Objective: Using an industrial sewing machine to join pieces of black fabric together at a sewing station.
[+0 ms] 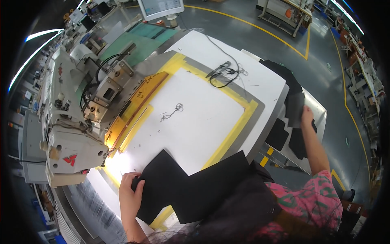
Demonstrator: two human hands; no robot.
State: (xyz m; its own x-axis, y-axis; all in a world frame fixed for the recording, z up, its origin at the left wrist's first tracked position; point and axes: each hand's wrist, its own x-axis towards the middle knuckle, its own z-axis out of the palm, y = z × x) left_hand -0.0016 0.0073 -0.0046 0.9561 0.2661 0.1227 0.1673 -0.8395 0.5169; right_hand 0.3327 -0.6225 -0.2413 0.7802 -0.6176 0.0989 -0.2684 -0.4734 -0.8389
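Black fabric (162, 181) with angular cut edges lies over the near edge of the white work surface. My left hand (132, 191) is closed on its left edge, thumb on top and fingers curled around. The fabric stretches right toward my body, where dark clothing and hair hide part of it. Out to the right, my right hand (307, 116) pinches the edge of a dark grey fabric piece (295, 110). That piece hangs over a metal side table (319, 118) carrying more black fabric pieces (277, 136).
A large sewing machine (67, 142) with a lit needle area and a yellow clamp plate (140, 95) stands left. Yellow tape (233, 140) frames the white surface (195, 110). Loose thread (172, 112) and a tangled black cord (225, 75) lie there. A monitor (161, 8) stands behind.
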